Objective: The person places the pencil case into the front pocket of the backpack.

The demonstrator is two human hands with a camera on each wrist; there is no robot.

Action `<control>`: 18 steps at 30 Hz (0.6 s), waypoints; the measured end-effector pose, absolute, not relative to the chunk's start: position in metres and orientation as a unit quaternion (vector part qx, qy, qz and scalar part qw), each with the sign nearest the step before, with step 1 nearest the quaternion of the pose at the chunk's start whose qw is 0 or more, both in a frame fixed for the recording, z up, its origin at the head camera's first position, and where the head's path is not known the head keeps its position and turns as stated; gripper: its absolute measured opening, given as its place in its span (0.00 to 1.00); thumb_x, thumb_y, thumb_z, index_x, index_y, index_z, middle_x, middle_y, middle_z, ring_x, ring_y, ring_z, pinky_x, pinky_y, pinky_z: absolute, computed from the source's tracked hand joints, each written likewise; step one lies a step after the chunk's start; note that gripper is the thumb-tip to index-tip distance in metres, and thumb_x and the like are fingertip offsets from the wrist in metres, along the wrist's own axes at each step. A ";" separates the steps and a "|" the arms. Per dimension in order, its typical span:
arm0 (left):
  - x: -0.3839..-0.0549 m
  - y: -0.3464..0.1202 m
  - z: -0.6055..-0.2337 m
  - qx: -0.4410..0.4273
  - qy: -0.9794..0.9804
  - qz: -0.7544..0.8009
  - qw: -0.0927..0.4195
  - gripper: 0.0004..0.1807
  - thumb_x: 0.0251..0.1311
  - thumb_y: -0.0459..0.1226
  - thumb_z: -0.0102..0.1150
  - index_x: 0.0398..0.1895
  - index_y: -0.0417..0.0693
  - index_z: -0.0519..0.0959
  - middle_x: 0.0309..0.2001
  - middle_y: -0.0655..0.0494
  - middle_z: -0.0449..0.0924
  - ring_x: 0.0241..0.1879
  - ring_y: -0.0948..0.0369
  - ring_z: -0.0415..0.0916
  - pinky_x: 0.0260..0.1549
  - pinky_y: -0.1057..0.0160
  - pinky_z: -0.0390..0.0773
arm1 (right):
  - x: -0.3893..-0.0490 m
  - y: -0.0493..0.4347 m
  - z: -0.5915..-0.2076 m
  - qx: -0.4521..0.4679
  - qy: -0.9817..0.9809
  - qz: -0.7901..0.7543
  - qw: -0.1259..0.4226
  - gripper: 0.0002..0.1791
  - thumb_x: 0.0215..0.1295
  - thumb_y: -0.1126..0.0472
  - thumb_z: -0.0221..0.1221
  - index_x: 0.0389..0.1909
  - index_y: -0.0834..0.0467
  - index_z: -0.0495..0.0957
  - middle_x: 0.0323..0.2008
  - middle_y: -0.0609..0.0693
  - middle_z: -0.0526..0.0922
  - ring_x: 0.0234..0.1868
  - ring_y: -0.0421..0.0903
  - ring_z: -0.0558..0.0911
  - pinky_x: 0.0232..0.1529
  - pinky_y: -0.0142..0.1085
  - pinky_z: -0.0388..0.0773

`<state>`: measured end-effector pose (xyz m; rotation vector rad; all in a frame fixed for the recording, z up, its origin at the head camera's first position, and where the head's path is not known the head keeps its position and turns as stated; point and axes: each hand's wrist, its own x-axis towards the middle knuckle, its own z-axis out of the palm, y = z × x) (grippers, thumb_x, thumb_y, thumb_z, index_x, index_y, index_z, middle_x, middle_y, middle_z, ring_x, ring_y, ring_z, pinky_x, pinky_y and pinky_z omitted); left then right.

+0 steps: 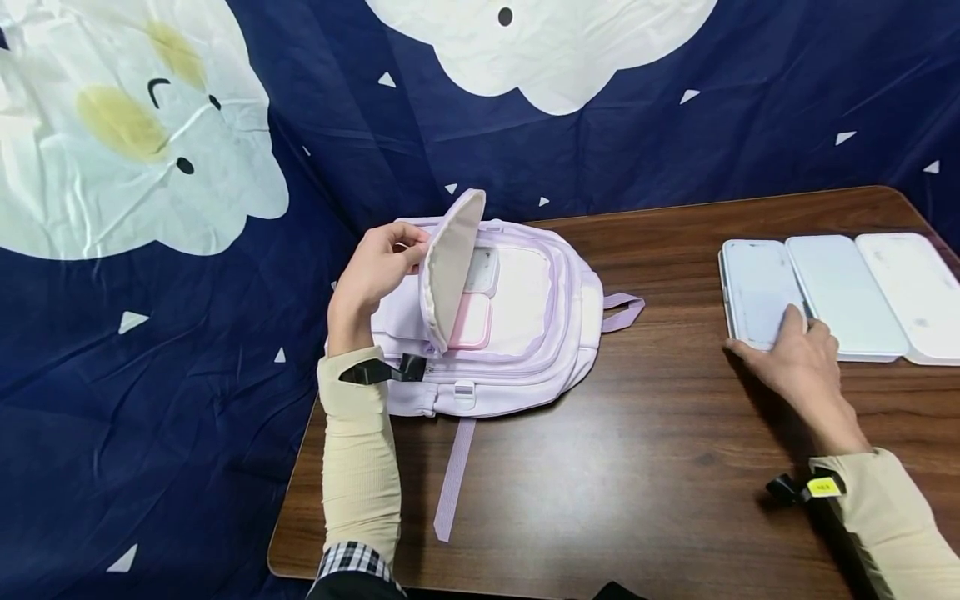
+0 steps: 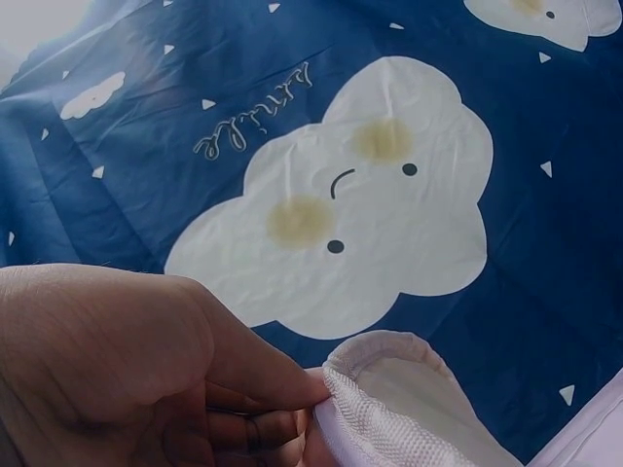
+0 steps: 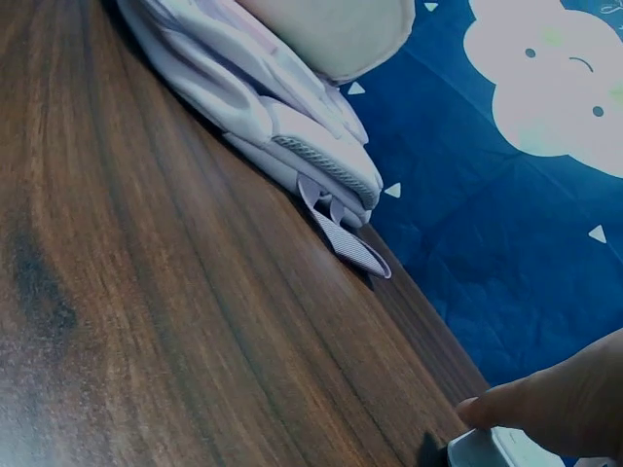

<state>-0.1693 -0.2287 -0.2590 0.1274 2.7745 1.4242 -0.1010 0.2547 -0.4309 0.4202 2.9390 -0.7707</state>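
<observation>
A lilac backpack lies on the table with its front pocket unzipped. My left hand pinches the edge of the pocket flap and holds it raised; the left wrist view shows thumb and fingers on the flap's rim. Inside the pocket lie a pink-rimmed flat case and a whitish flat item, both partly behind the flap. At right, my right hand grips the near end of a pale, phone-shaped slab, thumb at its left edge. That slab lies on the leftmost white box.
Two more flat white boxes, a middle one and a right one, lie beside it. A backpack strap trails over the wooden table. A dark blue cloud-print cloth hangs behind.
</observation>
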 end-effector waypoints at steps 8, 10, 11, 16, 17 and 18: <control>-0.168 -0.228 -0.258 0.043 0.888 0.458 0.016 0.12 0.66 0.32 0.52 0.47 0.32 0.76 0.35 0.53 0.72 0.30 0.66 0.72 0.36 0.70 0.76 | -0.100 0.253 -0.434 0.137 0.955 -0.263 0.016 0.54 0.57 0.35 0.58 0.62 0.77 0.51 0.51 0.83 0.58 0.49 0.77 0.62 0.40 0.66 0.64; -0.169 -0.228 -0.258 0.043 0.887 0.460 0.017 0.12 0.66 0.32 0.52 0.48 0.32 0.76 0.35 0.54 0.72 0.30 0.67 0.72 0.35 0.70 0.76 | -0.099 0.254 -0.435 0.133 0.956 -0.260 0.008 0.52 0.58 0.35 0.58 0.59 0.78 0.53 0.50 0.82 0.59 0.47 0.76 0.64 0.38 0.65 0.65; -0.169 -0.228 -0.258 0.043 0.886 0.461 0.018 0.12 0.66 0.32 0.52 0.48 0.32 0.76 0.35 0.54 0.72 0.31 0.67 0.72 0.35 0.70 0.76 | -0.099 0.255 -0.435 0.131 0.957 -0.260 0.004 0.51 0.58 0.35 0.58 0.57 0.78 0.55 0.49 0.82 0.60 0.46 0.76 0.64 0.37 0.65 0.65; -0.169 -0.228 -0.258 0.045 0.887 0.460 0.018 0.12 0.66 0.32 0.52 0.47 0.32 0.76 0.35 0.53 0.72 0.31 0.67 0.72 0.36 0.70 0.76 | -0.097 0.256 -0.439 0.114 0.958 -0.262 -0.026 0.46 0.59 0.38 0.59 0.51 0.78 0.59 0.47 0.81 0.61 0.43 0.75 0.65 0.35 0.63 0.64; -0.169 -0.228 -0.258 0.045 0.887 0.459 0.017 0.12 0.66 0.32 0.52 0.47 0.32 0.76 0.35 0.53 0.72 0.31 0.66 0.72 0.36 0.70 0.76 | -0.097 0.256 -0.440 0.111 0.958 -0.262 -0.034 0.45 0.59 0.39 0.60 0.50 0.78 0.59 0.47 0.81 0.61 0.44 0.75 0.65 0.35 0.63 0.64; -0.169 -0.228 -0.258 0.046 0.888 0.458 0.016 0.11 0.66 0.32 0.52 0.47 0.32 0.76 0.35 0.53 0.72 0.31 0.66 0.72 0.36 0.70 0.76 | -0.097 0.256 -0.441 0.107 0.958 -0.261 -0.042 0.44 0.59 0.40 0.60 0.51 0.79 0.59 0.47 0.81 0.60 0.44 0.75 0.64 0.36 0.64 0.64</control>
